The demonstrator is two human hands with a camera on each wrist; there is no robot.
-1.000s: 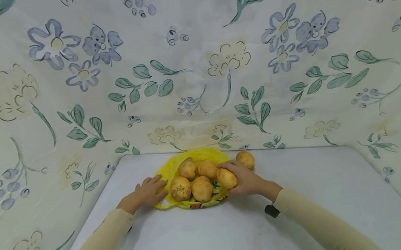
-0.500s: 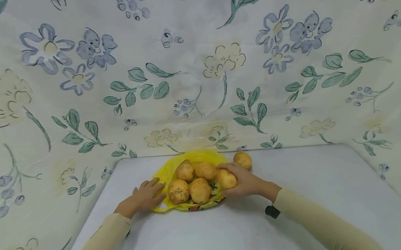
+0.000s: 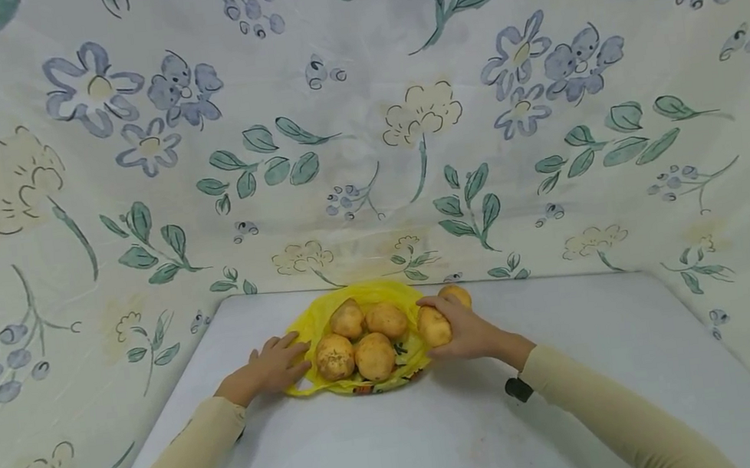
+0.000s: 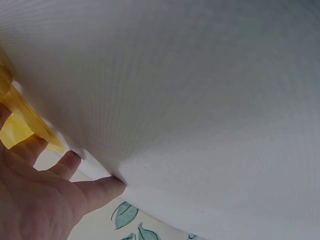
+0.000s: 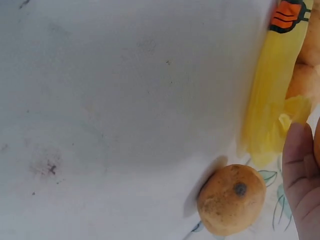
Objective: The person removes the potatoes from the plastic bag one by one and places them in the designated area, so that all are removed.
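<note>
A yellow plastic bag (image 3: 302, 329) lies open on the table with several potatoes (image 3: 375, 357) in its mouth. My right hand (image 3: 468, 331) grips a potato (image 3: 434, 326) at the bag's right edge. Just behind that hand another potato (image 3: 455, 296), partly covered by it, sits on the table outside the bag; the right wrist view shows this loose potato (image 5: 231, 200) whole. At the bag's left edge rests my left hand (image 3: 270, 367), fingers spread. In the left wrist view its fingers (image 4: 102, 191) reach out beside the yellow plastic (image 4: 31, 120).
The white table (image 3: 372, 450) ends at the back against a floral-patterned cloth (image 3: 370, 188), which also rises at both sides. White tabletop extends in front of the bag and to its right.
My right hand has lifted the potato away from the others and moved it right, towards the loose one. The left hand keeps its place at the bag's left edge.
</note>
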